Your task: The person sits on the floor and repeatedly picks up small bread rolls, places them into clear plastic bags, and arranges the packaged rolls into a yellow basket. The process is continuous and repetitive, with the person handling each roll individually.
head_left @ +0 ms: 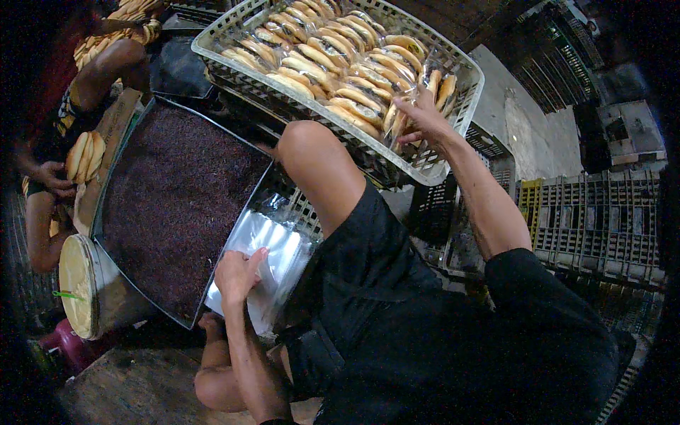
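My left hand (pixel 239 275) lies on a stack of clear plastic bags (pixel 280 258), its thumb stretched out to the right and apart from the fingers. No bag is seen lifted in it. Farther off, my right hand (pixel 427 119) reaches into the right end of a pale plastic crate (pixel 459 122). Its fingers are spread against a bagged pack of buns (pixel 394 122) at the end of a row. Several rows of bagged, dark-filled buns (pixel 326 53) fill most of this crate.
Left of the bags is a wide metal tray (pixel 258 175) of dark brown crumbly filling (pixel 177 205). Beyond it, another person's hand (pixel 53 177) is beside stacked buns (pixel 86 157). A tub of pale cream (pixel 78 287) stands near left. Stacked crates (pixel 602 227) line the right.
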